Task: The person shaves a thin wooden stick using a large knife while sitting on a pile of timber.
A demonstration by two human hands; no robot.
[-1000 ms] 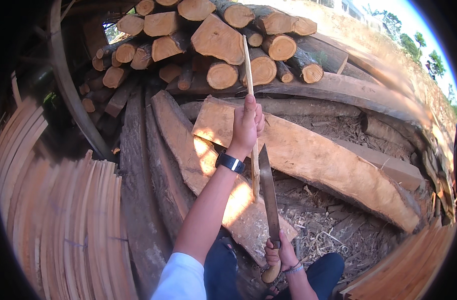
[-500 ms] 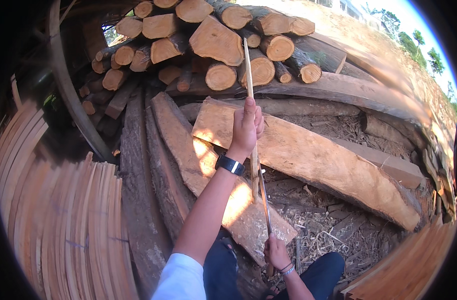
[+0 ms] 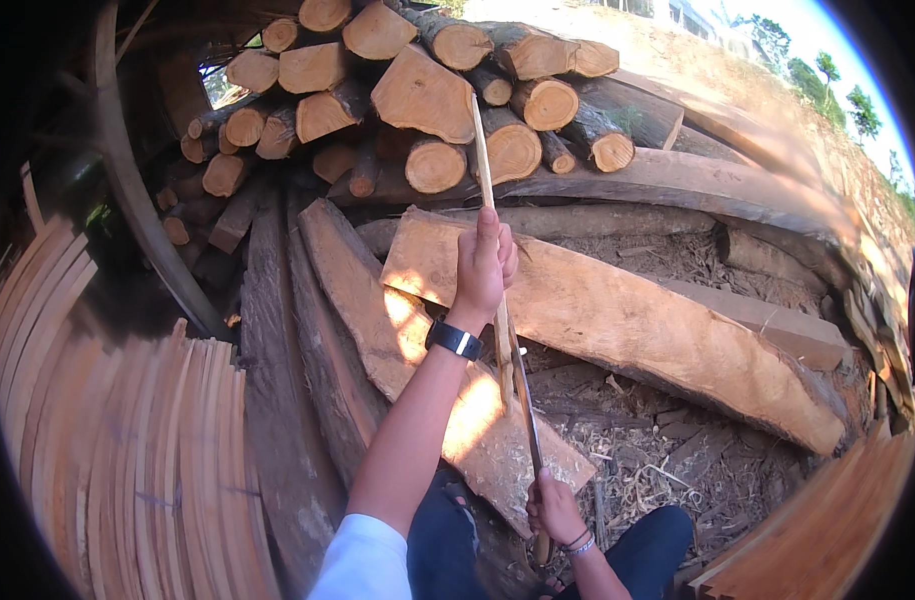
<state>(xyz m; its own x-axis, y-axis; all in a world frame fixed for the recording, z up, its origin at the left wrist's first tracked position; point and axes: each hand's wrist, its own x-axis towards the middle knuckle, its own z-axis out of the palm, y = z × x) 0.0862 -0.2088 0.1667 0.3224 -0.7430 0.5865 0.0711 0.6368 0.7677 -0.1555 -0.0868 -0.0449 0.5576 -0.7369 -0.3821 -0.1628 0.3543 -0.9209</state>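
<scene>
A long, thin wooden stick rises through my left hand, which is wrapped round it with the thumb on top. The stick's lower end comes down over a sunlit wooden slab. Below, closer to my body, my right hand is closed on the handle of a long-bladed knife, probably a machete. Its blade points up and away, alongside the lower part of the stick. I cannot tell whether the edge touches the wood.
Cut logs are stacked at the back. A thick plank lies aslant beyond my hands. Stacks of thin boards stand at left, with more sawn boards at lower right. Wood shavings cover the ground.
The stick's upper end has tipped a little to the left and down, my left hand along with it. The blade leans slightly more to the left. Both grips stay the same.
</scene>
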